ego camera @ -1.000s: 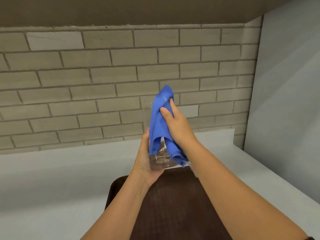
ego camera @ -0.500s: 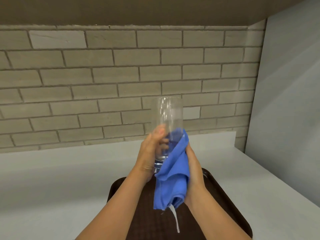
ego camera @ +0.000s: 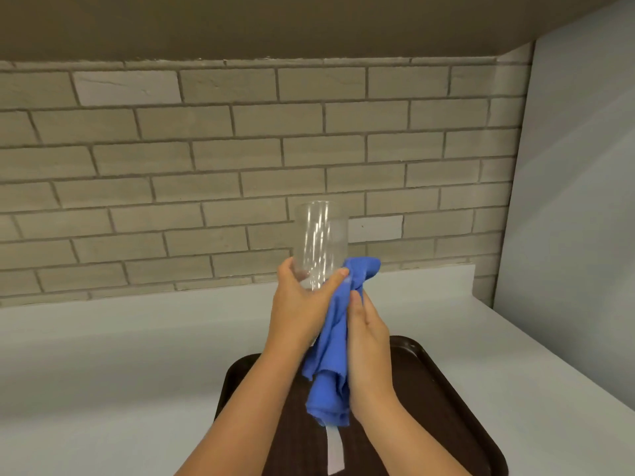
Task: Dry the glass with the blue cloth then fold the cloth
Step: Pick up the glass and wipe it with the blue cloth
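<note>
left hand [ego camera: 302, 304] is gripping the glass [ego camera: 321, 242] upright by its base, freeing its wall | right hand [ego camera: 367, 341] is holding the blue cloth [ego camera: 331, 352] bunched against the base | both are hanging above the brown tray [ego camera: 443, 389] on the desk [ego camera: 120, 355]

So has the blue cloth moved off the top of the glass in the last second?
Yes. The blue cloth has dropped from over the glass rim to its lower right side, now hanging toward the brown tray, bunched in the right hand.
</note>
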`<state>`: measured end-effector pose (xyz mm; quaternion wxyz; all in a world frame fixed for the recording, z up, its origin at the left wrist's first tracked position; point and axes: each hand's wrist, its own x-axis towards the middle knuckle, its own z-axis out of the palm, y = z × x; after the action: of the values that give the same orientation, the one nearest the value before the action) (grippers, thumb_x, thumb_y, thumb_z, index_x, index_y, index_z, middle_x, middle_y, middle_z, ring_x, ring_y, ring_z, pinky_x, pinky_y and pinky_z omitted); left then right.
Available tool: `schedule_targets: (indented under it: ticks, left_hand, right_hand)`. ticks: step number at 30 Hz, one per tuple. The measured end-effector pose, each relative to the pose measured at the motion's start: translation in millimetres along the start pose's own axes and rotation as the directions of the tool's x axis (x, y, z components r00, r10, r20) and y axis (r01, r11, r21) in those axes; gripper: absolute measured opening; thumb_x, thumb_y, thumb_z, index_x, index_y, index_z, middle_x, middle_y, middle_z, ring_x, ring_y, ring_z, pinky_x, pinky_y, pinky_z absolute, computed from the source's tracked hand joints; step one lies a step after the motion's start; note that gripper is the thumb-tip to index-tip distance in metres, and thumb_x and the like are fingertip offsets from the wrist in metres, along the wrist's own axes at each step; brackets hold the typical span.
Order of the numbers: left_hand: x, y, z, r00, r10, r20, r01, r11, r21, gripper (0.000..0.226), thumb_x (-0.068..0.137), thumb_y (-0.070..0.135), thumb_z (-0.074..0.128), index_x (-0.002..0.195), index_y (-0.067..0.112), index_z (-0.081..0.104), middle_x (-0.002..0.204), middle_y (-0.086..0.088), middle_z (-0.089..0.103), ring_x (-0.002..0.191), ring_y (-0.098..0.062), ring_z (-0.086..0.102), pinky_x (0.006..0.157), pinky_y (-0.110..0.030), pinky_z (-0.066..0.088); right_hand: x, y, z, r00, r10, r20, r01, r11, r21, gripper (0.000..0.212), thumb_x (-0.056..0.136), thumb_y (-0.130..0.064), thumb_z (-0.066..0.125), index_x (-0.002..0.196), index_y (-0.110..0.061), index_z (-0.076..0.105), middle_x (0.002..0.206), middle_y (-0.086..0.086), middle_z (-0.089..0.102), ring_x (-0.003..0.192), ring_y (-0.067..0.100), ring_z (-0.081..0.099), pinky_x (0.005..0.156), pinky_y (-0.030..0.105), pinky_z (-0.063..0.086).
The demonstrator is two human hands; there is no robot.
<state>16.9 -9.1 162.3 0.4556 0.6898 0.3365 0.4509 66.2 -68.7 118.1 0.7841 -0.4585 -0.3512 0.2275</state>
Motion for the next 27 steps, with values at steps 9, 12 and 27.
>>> schedule_targets:
  ticks: [9, 12, 27]
  left_hand:
    - [-1.0, -17.9, -24.0, 0.857, 0.120, 0.502, 0.327, 0.625, -0.709, 0.028, 0.061, 0.038, 0.067, 0.077, 0.019, 0.077, 0.077, 0.002, 0.077, 0.071, -0.010, 0.072, 0.055, -0.022, 0.056]
    - [0.6, -15.5, -23.4, 0.881, 0.100, 0.463, 0.272, 0.694, -0.666, 0.025, 0.065, 0.035, 0.058, 0.068, 0.019, 0.077, 0.069, -0.001, 0.076, 0.062, -0.016, 0.071, 0.052, -0.029, 0.056]
    - [13.4, -23.9, -7.0, 0.927, 0.072, 0.368, 0.151, 0.826, -0.542, 0.020, 0.073, 0.027, 0.062, 0.089, 0.015, 0.063, 0.065, 0.008, 0.073, 0.060, -0.006, 0.068, 0.049, -0.018, 0.051]
  right_hand:
    - [28.8, -49.1, 17.9, 0.833, -0.405, 0.377, 0.536, 0.761, -0.365, 0.046, 0.091, -0.032, 0.042, 0.132, -0.044, 0.029, 0.155, -0.010, 0.009, 0.143, 0.005, 0.005, 0.117, 0.032, 0.012]
    - [57.2, -65.3, 24.3, 0.903, -0.307, 0.300, 0.399, 0.856, -0.328, 0.049, 0.093, -0.031, 0.043, 0.139, -0.033, 0.026, 0.154, -0.006, 0.019, 0.138, 0.006, 0.021, 0.112, 0.029, 0.024]
    - [51.4, -47.4, 5.5, 0.969, -0.193, 0.153, 0.225, 0.947, -0.228, 0.034, 0.094, -0.035, 0.039, 0.127, -0.034, 0.044, 0.108, -0.020, 0.061, 0.094, -0.008, 0.057, 0.083, 0.018, 0.044]
